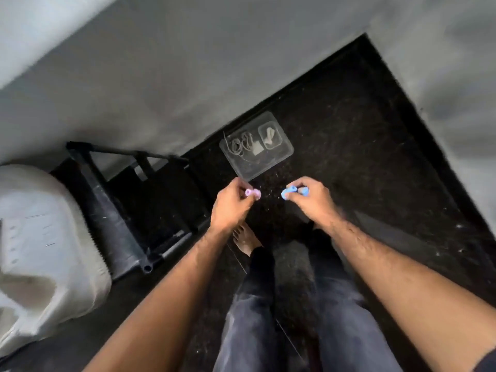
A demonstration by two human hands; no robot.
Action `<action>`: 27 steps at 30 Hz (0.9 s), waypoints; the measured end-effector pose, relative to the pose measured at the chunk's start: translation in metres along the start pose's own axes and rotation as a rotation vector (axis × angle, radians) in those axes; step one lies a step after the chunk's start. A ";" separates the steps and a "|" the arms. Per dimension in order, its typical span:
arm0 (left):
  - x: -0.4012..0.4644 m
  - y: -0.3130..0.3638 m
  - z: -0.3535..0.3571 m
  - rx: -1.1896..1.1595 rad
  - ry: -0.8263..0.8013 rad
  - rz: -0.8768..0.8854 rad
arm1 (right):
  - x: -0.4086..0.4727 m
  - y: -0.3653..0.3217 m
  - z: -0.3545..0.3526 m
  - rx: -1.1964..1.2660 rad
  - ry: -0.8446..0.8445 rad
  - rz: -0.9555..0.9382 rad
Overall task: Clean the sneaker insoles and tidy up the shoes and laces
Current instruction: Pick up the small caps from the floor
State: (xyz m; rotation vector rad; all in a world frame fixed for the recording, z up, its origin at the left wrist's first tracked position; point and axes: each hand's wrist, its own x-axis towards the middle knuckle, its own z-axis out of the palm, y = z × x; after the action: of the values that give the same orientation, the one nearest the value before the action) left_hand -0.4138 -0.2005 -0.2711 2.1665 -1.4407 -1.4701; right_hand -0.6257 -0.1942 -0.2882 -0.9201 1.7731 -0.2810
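Black speckled floor (pixel 349 146) runs to grey walls (pixel 161 76) far and right. Clear tray (pixel 248 167) holding laces (pixel 241 145) lies far of both hands. Left hand (pixel 230 205) pinches a pink piece (pixel 252 193); right hand (pixel 308 200) pinches a blue piece (pixel 288 193). Black rack (pixel 118 210) and white sneaker (pixel 40 251) crowd the left; bare floor lies right.
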 end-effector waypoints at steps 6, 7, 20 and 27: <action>0.128 -0.071 0.084 0.095 0.040 -0.094 | 0.143 0.082 0.060 -0.057 -0.038 -0.047; 0.146 -0.082 0.097 0.121 0.042 -0.092 | 0.162 0.091 0.068 -0.079 -0.044 -0.065; 0.275 -0.170 0.176 0.617 0.323 0.065 | 0.306 0.111 0.146 -0.432 -0.138 -0.390; 0.297 -0.188 0.178 0.736 0.288 0.103 | 0.320 0.104 0.167 -0.649 -0.102 -0.491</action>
State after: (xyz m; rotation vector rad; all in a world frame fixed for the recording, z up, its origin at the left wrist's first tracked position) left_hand -0.4194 -0.2658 -0.6592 2.4734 -2.1583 -0.5847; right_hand -0.5676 -0.3081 -0.6410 -1.8048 1.5365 0.0475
